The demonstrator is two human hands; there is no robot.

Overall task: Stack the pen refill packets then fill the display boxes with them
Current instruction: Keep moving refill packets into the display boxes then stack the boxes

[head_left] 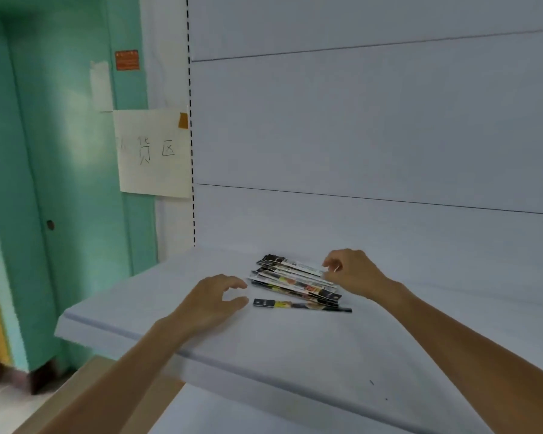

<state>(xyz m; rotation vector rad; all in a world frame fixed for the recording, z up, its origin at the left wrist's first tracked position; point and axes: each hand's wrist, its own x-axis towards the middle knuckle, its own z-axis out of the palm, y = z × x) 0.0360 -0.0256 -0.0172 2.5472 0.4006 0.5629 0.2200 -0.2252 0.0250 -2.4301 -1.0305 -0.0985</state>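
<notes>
Right hand (353,272) hides one end of the blurred packets (292,280).

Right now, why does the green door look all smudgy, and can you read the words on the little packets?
In the head view the green door at the left edge is smeared, probably camera motion; the pen refill packets are soft, so their print is unreadable; light is flat and even, with faint shadows on the white shelf and no glare.
</notes>
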